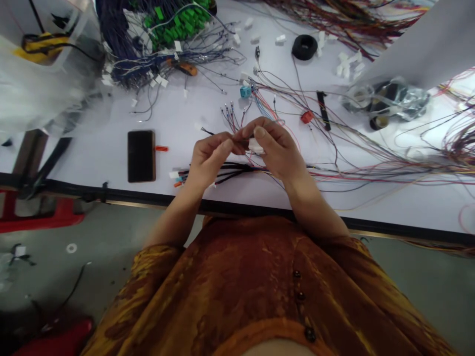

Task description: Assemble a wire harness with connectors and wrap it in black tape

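White workbench (92, 148) is carrying loose harness wiring across most of its top. Head view: forearms are angling in from 6 o'clock, elbows near the bench edge, hands raised and meeting at center. Right hand (276, 148) is pinching a white connector housing (256, 146), narrow grip between thumb and fingers. Left hand (211, 158) is pinching close beside it, a thin black lead (208, 131) sticking out past the fingers. Cannot tell if any lead is seated; fingers are hiding the housing's entry. Progress as visible: black wire bundle (222, 170) is lying gathered just below the hands, while multicolored leads (371, 168) are remaining spread out toward 3 o'clock. Blue connector (245, 91) is sitting near 12 o'clock, red connector (307, 116) near 1 o'clock. Phone (141, 155) is lying at 9 o'clock.
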`<state>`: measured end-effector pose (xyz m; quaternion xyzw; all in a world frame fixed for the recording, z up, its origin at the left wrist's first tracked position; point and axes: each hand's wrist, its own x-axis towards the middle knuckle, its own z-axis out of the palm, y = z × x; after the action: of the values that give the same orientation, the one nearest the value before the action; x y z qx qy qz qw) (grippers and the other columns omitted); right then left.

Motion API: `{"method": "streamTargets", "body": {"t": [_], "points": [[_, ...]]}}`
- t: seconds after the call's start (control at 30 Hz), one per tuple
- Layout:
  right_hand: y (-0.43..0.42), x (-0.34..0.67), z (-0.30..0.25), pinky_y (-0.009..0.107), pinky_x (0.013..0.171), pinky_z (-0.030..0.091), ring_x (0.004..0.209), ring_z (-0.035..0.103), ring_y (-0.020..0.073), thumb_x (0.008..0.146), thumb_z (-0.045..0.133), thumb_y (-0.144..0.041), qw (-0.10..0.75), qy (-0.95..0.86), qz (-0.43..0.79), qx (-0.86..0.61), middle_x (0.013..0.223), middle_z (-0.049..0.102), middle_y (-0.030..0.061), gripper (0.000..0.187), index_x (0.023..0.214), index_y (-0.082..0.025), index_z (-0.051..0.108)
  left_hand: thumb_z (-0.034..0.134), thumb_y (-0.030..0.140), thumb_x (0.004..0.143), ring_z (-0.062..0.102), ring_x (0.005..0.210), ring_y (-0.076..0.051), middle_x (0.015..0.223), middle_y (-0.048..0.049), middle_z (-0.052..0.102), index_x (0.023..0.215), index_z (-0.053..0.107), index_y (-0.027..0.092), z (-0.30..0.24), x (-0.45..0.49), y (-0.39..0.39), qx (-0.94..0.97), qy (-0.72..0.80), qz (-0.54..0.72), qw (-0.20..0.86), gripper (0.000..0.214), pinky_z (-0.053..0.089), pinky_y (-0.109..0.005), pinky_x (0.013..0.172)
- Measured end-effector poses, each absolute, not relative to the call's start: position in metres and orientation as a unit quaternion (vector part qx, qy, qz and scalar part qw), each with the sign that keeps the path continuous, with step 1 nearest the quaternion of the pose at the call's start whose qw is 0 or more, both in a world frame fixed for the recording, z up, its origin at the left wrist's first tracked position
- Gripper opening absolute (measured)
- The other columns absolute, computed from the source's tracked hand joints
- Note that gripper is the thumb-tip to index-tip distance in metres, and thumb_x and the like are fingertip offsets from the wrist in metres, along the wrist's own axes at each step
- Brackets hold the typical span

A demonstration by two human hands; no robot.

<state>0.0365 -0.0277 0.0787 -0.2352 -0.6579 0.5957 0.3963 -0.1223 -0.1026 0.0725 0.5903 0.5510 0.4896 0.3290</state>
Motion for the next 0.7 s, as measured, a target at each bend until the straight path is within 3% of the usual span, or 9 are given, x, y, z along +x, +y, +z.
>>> {"method": "streamTargets", "body": {"t": [0.1, 0.2, 0.33, 0.4, 0.5, 0.6, 0.7], "points": [[-0.029, 0.035, 0.064, 0.032, 0.085, 0.057, 0.089, 0.064, 0.0146, 0.098, 0.054, -0.056, 0.413, -0.699, 0.509, -0.284, 0.094, 0.067, 0.0027, 0.035, 0.098, -0.023, 0.066, 0.042, 0.04, 0.103, 0.068, 0.092, -0.018, 0.09, -0.005, 0.07, 0.086, 0.061, 0.022, 0.063, -0.122, -0.09, 0.582, 0.575, 0.47, 0.332, 0.031, 0.057, -0.037, 0.089], [-0.027, 0.035, 0.046, 0.034, 0.087, 0.056, 0.085, 0.062, 0.0157, 0.099, 0.053, -0.051, 0.414, -0.72, 0.443, -0.336, 0.088, 0.065, 0.0034, 0.032, 0.089, -0.023, 0.066, 0.046, 0.035, 0.1, 0.065, 0.088, -0.016, 0.088, -0.0042, 0.069, 0.087, 0.06, 0.021, 0.042, -0.127, -0.076, 0.589, 0.598, 0.443, 0.314, 0.023, 0.054, -0.032, 0.083], [-0.021, 0.042, 0.03, 0.026, 0.058, 0.054, 0.06, 0.055, 0.0107, 0.098, 0.053, -0.054, 0.435, -0.622, 0.531, -0.376, 0.072, 0.056, -0.0015, 0.035, 0.094, -0.022, 0.067, 0.052, 0.031, 0.092, 0.058, 0.074, -0.015, 0.078, -0.002, 0.064, 0.081, 0.058, 0.021, -0.003, -0.147, -0.059, 0.605, 0.642, 0.37, 0.291, 0.015, 0.048, -0.03, 0.073], [-0.016, 0.048, 0.027, 0.023, 0.051, 0.051, 0.056, 0.056, 0.0095, 0.098, 0.053, -0.057, 0.443, -0.585, 0.566, -0.376, 0.07, 0.054, -0.0029, 0.036, 0.099, -0.023, 0.067, 0.055, 0.03, 0.088, 0.057, 0.074, -0.017, 0.077, -0.0017, 0.064, 0.082, 0.058, 0.022, -0.021, -0.157, -0.054, 0.617, 0.654, 0.327, 0.289, 0.011, 0.048, -0.03, 0.073], [-0.008, 0.053, 0.024, 0.023, 0.054, 0.055, 0.064, 0.063, 0.0108, 0.1, 0.049, -0.056, 0.458, -0.556, 0.59, -0.365, 0.074, 0.058, -0.002, 0.036, 0.104, -0.025, 0.066, 0.057, 0.029, 0.086, 0.059, 0.076, -0.018, 0.078, -0.0021, 0.065, 0.082, 0.06, 0.022, -0.022, -0.164, -0.053, 0.62, 0.663, 0.311, 0.282, 0.009, 0.049, -0.032, 0.075], [-0.005, 0.05, 0.022, 0.027, 0.066, 0.061, 0.077, 0.069, 0.0131, 0.102, 0.045, -0.054, 0.463, -0.545, 0.593, -0.37, 0.083, 0.066, 0.0006, 0.036, 0.11, -0.025, 0.065, 0.055, 0.027, 0.09, 0.059, 0.073, -0.016, 0.079, -0.002, 0.064, 0.091, 0.063, 0.022, 0.013, -0.157, -0.063, 0.591, 0.667, 0.373, 0.258, 0.01, 0.049, -0.03, 0.071], [-0.008, 0.039, 0.025, 0.035, 0.082, 0.063, 0.096, 0.072, 0.0165, 0.104, 0.04, -0.053, 0.464, -0.55, 0.603, -0.344, 0.098, 0.071, 0.0048, 0.038, 0.115, -0.024, 0.062, 0.06, 0.032, 0.092, 0.062, 0.08, -0.015, 0.1, -0.0041, 0.067, 0.111, 0.063, 0.025, 0.054, -0.141, -0.079, 0.636, 0.61, 0.394, 0.262, 0.02, 0.053, -0.031, 0.075]]}}
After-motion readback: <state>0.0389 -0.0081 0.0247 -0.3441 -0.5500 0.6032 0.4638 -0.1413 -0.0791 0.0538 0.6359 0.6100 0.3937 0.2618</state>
